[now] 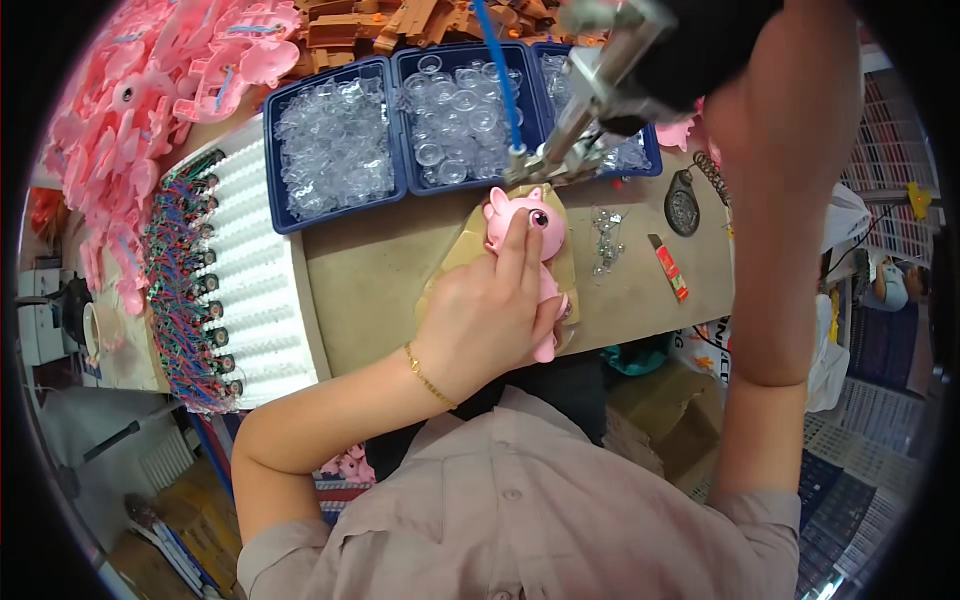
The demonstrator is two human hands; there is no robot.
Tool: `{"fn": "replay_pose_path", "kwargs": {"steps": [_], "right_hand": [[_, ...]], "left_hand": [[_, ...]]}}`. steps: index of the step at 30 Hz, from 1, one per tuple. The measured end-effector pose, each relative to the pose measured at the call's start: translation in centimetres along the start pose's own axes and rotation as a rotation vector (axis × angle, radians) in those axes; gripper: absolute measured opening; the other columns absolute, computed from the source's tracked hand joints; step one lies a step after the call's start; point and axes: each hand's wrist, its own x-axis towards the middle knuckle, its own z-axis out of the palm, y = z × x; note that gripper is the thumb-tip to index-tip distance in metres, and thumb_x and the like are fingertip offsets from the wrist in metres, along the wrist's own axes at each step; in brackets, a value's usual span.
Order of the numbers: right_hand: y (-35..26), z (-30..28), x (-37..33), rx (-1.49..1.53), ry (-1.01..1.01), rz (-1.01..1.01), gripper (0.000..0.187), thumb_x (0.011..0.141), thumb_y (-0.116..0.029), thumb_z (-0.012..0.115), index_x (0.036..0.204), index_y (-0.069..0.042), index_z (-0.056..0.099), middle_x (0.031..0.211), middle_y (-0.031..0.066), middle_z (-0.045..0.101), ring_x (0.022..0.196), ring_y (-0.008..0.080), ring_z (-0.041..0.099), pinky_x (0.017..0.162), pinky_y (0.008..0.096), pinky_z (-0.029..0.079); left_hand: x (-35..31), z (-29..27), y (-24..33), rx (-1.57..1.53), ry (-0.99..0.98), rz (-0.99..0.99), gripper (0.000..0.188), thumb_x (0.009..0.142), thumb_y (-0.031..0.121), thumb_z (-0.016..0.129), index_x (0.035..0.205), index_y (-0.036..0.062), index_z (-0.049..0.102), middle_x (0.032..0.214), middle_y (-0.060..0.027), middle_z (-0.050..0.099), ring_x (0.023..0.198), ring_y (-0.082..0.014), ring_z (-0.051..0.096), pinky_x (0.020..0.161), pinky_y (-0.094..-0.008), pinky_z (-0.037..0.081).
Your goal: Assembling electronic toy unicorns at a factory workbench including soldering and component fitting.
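At frame centre, my half-curled left hand (483, 315) holds the pink plastic animal toy (552, 240); I'd press evenly, clear of its round dark eye (541, 217). My right hand's grip I can't tell.

Pink toy animal (553, 243) beneath the left-hand fingers (513, 250); navy-blue bins (345, 213) beyond them; red, dark-tipped cutter (670, 269) to their right.

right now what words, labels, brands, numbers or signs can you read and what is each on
White plastic bag: large dark printed letters, only partly visible; wording not copied.
Small flat red object with a dark end: markings too small to read.
Dark oval piece: surface pattern too small to tell if lettering.
No other text reads clearly.
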Motion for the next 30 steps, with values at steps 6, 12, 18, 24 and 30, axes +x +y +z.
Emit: {"fn": "replay_pose_path", "kwargs": {"steps": [6, 12, 18, 24, 30], "right_hand": [[-20.3, 18.5, -21.8, -0.311, 0.196, -0.115, 0.041, 0.082, -0.032, 0.067, 0.106, 0.0, 0.056, 0.073, 0.0017, 0.056, 0.063, 0.0076, 0.053, 0.055, 0.0224, 0.041], [-20.1, 20.8, -24.5, -0.298, 0.249, -0.099, 0.039, 0.083, -0.031, 0.067, 0.105, 0.0, 0.056, 0.072, 0.002, 0.055, 0.062, 0.0081, 0.053, 0.054, 0.0228, 0.041], [-20.2, 22.3, -26.3, -0.272, 0.281, -0.092, 0.038, 0.083, -0.031, 0.066, 0.103, 0.0, 0.057, 0.072, 0.0023, 0.055, 0.061, 0.0086, 0.053, 0.052, 0.0232, 0.041], [-21.3, 22.1, -26.0, -0.32, 0.244, -0.168, 0.029, 0.084, -0.027, 0.064, 0.096, -0.001, 0.058, 0.069, 0.003, 0.055, 0.058, 0.0094, 0.053, 0.048, 0.0241, 0.041], [-25.4, 22.5, -27.6, -0.41, 0.285, -0.368, 0.025, 0.084, -0.023, 0.064, 0.094, -0.001, 0.058, 0.068, 0.0028, 0.055, 0.056, 0.0091, 0.052, 0.048, 0.0242, 0.041]], "left_hand": [[-3.9, -1.4, 3.4, -0.061, 0.175, 0.36, 0.06, 0.08, 0.039, 0.059, 0.12, -0.0065, 0.056, 0.125, -0.0191, 0.055, 0.06, -0.0162, 0.055, 0.049, -0.0277, 0.046], [-4.6, -1.2, 3.2, -0.047, 0.172, 0.35, 0.06, 0.08, 0.038, 0.059, 0.12, -0.0061, 0.056, 0.125, -0.0193, 0.055, 0.06, -0.016, 0.055, 0.05, -0.0274, 0.046], [-4.6, -0.9, 2.8, -0.073, 0.198, 0.335, 0.059, 0.079, 0.037, 0.059, 0.12, -0.0062, 0.056, 0.125, -0.0181, 0.055, 0.058, -0.016, 0.055, 0.049, -0.028, 0.046], [-4.6, -1.2, 3.1, -0.069, 0.189, 0.334, 0.053, 0.08, 0.034, 0.059, 0.118, -0.0037, 0.058, 0.126, -0.015, 0.056, 0.057, -0.0159, 0.055, 0.047, -0.0286, 0.046], [-4.4, -0.8, 2.1, -0.07, 0.223, 0.386, 0.054, 0.071, 0.02, 0.062, 0.12, -0.0019, 0.057, 0.129, -0.0118, 0.055, 0.061, -0.0154, 0.057, 0.052, -0.0267, 0.049]]}}
